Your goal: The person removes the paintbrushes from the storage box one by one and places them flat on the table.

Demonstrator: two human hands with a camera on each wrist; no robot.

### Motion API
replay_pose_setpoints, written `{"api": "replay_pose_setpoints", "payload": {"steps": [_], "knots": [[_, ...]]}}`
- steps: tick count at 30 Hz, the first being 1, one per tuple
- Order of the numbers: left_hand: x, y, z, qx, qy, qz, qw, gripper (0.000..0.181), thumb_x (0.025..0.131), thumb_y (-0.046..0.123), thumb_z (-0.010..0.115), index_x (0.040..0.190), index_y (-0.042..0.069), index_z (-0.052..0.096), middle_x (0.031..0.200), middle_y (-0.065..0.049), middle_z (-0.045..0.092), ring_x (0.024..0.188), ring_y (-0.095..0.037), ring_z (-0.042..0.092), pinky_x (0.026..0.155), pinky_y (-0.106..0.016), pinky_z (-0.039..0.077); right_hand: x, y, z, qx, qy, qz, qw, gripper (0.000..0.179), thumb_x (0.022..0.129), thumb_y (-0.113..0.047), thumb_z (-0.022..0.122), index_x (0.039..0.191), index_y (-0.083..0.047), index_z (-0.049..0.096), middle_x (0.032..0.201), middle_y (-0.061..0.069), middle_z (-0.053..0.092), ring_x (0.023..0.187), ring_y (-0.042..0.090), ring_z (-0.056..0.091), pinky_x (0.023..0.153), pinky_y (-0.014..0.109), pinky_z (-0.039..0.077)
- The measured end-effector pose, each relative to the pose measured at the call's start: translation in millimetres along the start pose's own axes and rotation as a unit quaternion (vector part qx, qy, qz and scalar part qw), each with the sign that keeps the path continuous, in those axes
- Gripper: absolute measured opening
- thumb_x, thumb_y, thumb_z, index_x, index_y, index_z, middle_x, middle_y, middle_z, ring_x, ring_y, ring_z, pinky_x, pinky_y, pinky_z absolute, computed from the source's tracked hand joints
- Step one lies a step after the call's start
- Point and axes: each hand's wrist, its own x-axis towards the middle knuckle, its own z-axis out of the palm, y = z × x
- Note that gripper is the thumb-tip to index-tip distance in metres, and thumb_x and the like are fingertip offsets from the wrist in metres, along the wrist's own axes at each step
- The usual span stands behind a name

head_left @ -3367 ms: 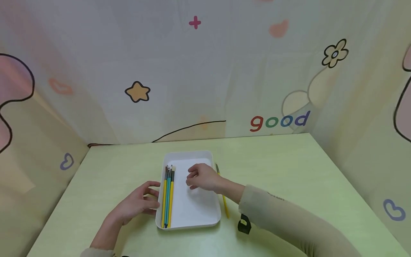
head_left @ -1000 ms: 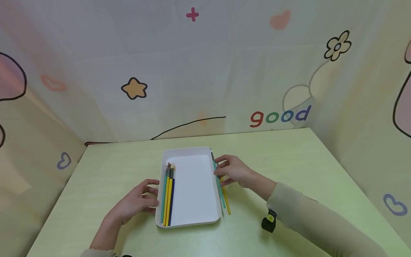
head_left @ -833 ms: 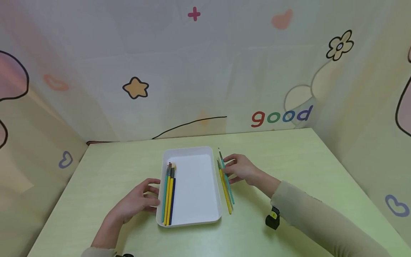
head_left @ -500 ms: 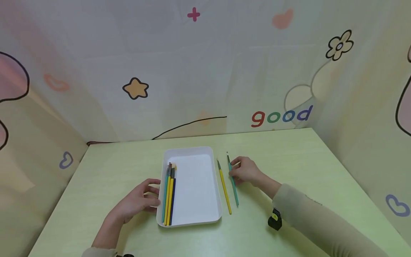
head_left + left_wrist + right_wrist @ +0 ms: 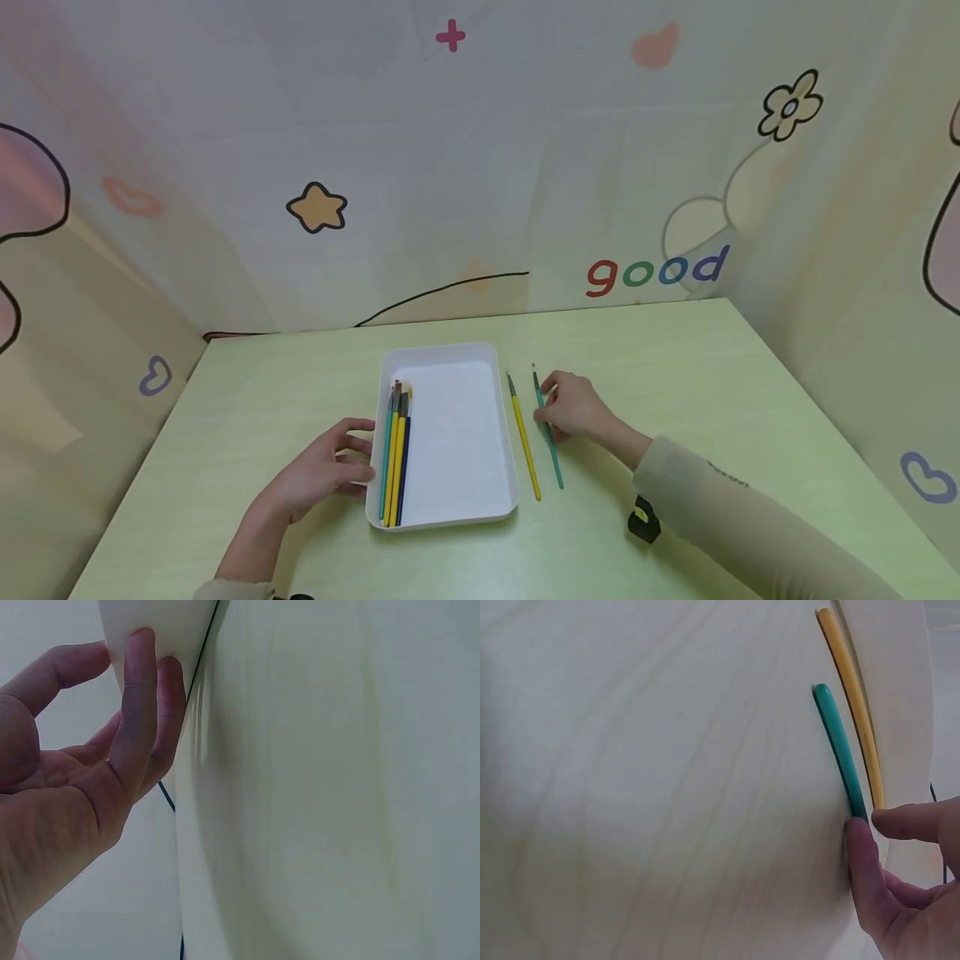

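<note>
On the table, right of the white tray (image 5: 461, 433), my right hand (image 5: 577, 408) holds a teal paintbrush (image 5: 553, 458) between thumb and fingers. In the right wrist view the teal brush's handle (image 5: 838, 746) lies low along the tabletop, its other end hidden by the fingers. A yellow paintbrush (image 5: 525, 442) lies between it and the tray. My left hand (image 5: 318, 471) touches the tray's left wall with spread, slightly bent fingertips; the left wrist view shows them against the white side (image 5: 169, 626). Inside the tray, along its left edge, several paintbrushes (image 5: 395, 458) lie side by side, teal, yellow and dark blue.
The pale green table (image 5: 637, 358) reaches back to a printed curtain (image 5: 420, 167) with a star, a flower and the word "good". A black wrist device (image 5: 643, 521) hangs below the right sleeve.
My right hand has carried the teal paintbrush out over the tray's right edge and down onto the table, right of the yellow one. The left hand stays at the tray.
</note>
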Motion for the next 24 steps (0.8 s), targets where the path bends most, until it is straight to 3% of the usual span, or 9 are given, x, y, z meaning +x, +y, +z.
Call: {"api": "replay_pose_setpoints", "payload": {"steps": [7,11,16,24], "knots": [[2.0,-1.5,0.0,-0.002,-0.007,0.003,1.0000,0.070,0.088,0.000,0.072,0.149,0.002,0.038,0.128,-0.023,0.052,0.101,-0.031,0.064,0.082,-0.046,0.061,-4.3,-15.1,-6.1,-0.029,0.023,-0.071,0.9968,0.031,0.091,-0.008,0.074,0.115,0.004,0.059,0.081,0.008,0.061,0.047,0.022,0.059,0.047,0.028,0.053],[2.4,-2.9,-1.2,-0.003,-0.005,0.002,1.0000,0.071,0.087,0.000,0.073,0.149,0.003,0.039,0.128,-0.023,0.052,0.101,-0.031,0.064,0.081,-0.047,0.061,-5.7,-35.3,-3.6,0.016,0.009,-0.101,0.9947,0.023,0.092,-0.006,0.072,0.110,0.005,0.063,0.083,0.010,0.065,0.055,0.029,0.065,0.052,0.034,0.059],[3.2,-3.0,-1.8,0.001,-0.003,-0.001,1.0000,0.072,0.087,0.001,0.073,0.149,0.003,0.039,0.130,-0.023,0.052,0.101,-0.031,0.064,0.081,-0.046,0.061,-4.3,-56.2,8.0,0.098,-0.054,-0.091,0.9896,0.017,0.094,-0.003,0.069,0.108,0.006,0.065,0.090,0.017,0.069,0.066,0.027,0.070,0.062,0.038,0.062],[2.9,-3.0,-0.5,-0.004,-0.007,0.002,1.0000,0.072,0.087,0.001,0.073,0.149,0.002,0.037,0.128,-0.024,0.052,0.099,-0.031,0.065,0.081,-0.047,0.061,-3.6,-73.7,35.6,0.176,-0.194,-0.070,0.9627,0.037,0.095,0.001,0.067,0.127,0.015,0.055,0.101,0.017,0.067,0.095,0.037,0.072,0.080,0.040,0.062]]}}
